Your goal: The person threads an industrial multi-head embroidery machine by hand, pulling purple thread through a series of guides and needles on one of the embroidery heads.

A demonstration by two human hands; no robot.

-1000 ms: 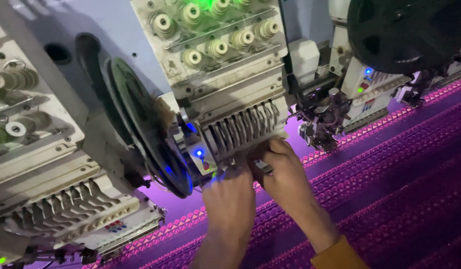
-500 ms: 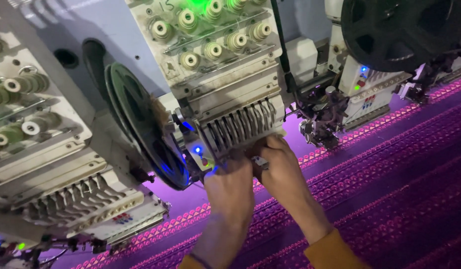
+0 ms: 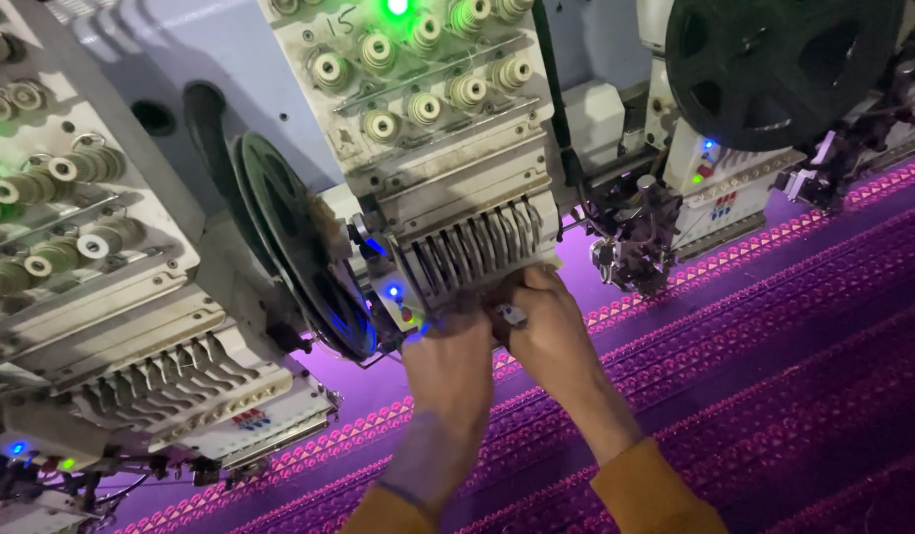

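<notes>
Fingers of my left hand (image 3: 452, 361) are curled up under the bottom of the embroidery head (image 3: 447, 168), right below the row of thin metal needle bars (image 3: 477, 247), and I cannot tell if they are pinched on anything because the back of my hand hides them. Fingers of my right hand (image 3: 546, 326) are bent close together just beside the left ones, and they are closed on a small pale metal piece (image 3: 512, 316) that peeks out between my two hands. Both hands touch each other at the bottom of that head. A tiny blue light (image 3: 391, 292) glows on the machine just left of my left hand, and a green light (image 3: 398, 7) shines at the very top. Round cream tension knobs (image 3: 418, 69) sit in rows up high on the head. A big dark reel (image 3: 299, 247) stands on its edge just left of the head. Another dark reel (image 3: 774, 59) is up at the top right, well apart from my hands. Purple fabric (image 3: 774, 376) with pink stitched lines is spread under my arms. My orange sleeves (image 3: 655, 494) show at the bottom. One more embroidery head (image 3: 101, 287) stands to the left.
</notes>
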